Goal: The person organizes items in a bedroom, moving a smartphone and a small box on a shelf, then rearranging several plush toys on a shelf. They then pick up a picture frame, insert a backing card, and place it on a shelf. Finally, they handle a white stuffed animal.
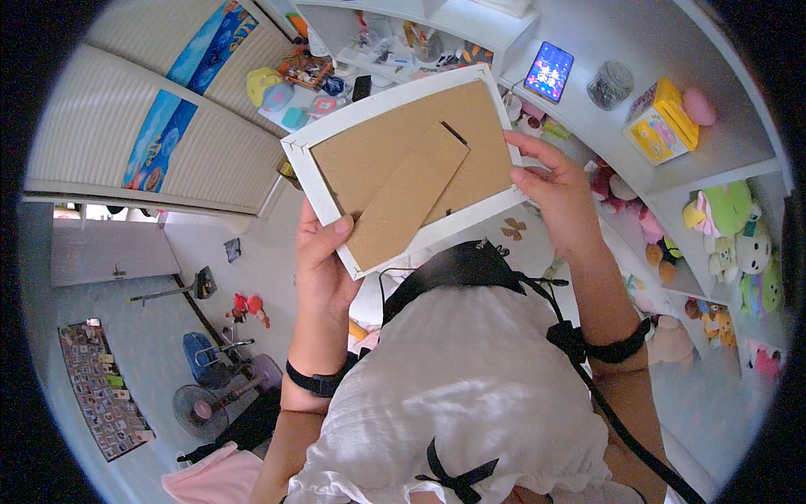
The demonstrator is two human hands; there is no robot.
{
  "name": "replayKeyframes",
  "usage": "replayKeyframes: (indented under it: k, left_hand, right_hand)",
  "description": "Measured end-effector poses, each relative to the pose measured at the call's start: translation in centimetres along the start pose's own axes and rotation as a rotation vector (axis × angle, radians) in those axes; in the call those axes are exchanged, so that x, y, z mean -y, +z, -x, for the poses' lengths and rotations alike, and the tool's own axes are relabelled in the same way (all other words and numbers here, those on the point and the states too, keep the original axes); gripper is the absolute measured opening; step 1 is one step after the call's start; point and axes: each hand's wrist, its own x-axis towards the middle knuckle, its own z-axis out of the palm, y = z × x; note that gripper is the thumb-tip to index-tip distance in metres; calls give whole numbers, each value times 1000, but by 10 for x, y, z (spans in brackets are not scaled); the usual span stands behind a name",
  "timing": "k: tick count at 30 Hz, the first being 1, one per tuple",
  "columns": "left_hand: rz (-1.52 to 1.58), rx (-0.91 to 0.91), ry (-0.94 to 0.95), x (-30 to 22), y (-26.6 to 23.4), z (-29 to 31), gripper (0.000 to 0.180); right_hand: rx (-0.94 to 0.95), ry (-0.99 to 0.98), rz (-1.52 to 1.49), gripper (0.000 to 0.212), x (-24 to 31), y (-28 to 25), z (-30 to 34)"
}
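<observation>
A white picture frame (401, 100) is held up in front of me with its brown cardboard back (369, 164) facing me. Across that back lies a cardboard stand flap (411, 193), running slantwise from a dark slot near the middle to the lower left. My left hand (323, 248) grips the lower left side, thumb on the edge of the back. On the right side, my right hand (550, 181) pinches the frame between thumb and fingers. The picture side is hidden from me.
Beyond the frame stands a cluttered white desk (390, 63). On the right shelf are a lit phone (550, 71), a glass jar (610, 84) and a yellow box (662, 122). Plush toys (739, 244) fill lower shelves. A fan (201, 410) stands at the lower left.
</observation>
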Motion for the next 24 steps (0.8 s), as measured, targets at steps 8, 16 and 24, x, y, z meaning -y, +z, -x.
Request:
replayKeyframes:
  k: [8,16,24]
  left_hand:
    - [-90,-17,18,-3,-5,-2,51]
    - [-38,-8,14,-8,-7,-2,49]
    - [-136,-69,26,-9,-13,1,54]
  right_hand:
    - [52,-38,171,29,3,-7,-8]
    - [138,45,-13,26,4,-7,-12]
    - [175,44,-13,26,4,-6,-7]
